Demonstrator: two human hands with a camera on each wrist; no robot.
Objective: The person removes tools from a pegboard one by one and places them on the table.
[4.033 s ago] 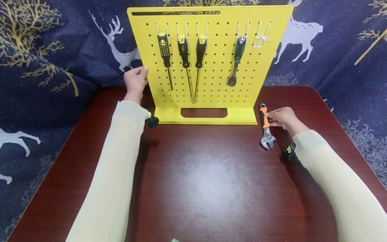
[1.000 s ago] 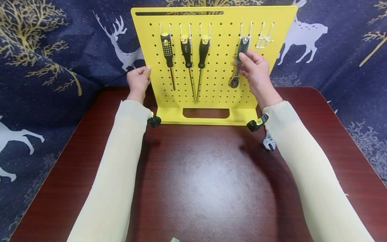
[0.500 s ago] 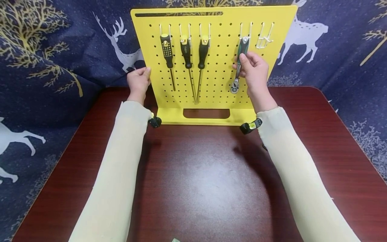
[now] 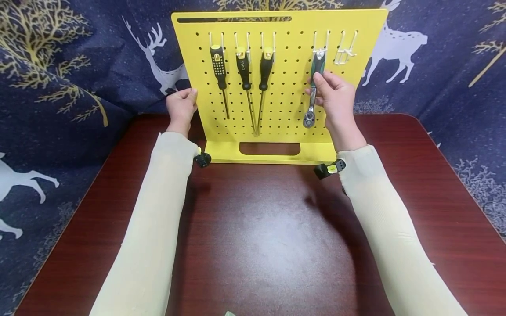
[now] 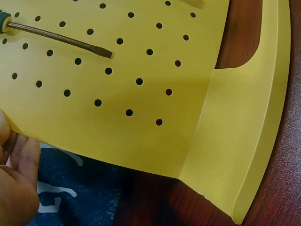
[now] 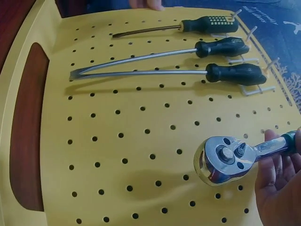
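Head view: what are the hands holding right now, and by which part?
The right hand holds the ratchet by the lower part of its handle; the left hand grips the yellow pegboard by its left edge.

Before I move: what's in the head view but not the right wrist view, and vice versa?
Head view only: an empty white wire hook on the yellow perforated board, plus two cream sleeves.
Right wrist view only: the metal stud and small lever on the chrome ratchet with green-and-black handle, too small to make out in the head view.
Both: that ratchet in the right grip, three dark-handled screwdrivers, the board, and some of the left grip at its left edge.
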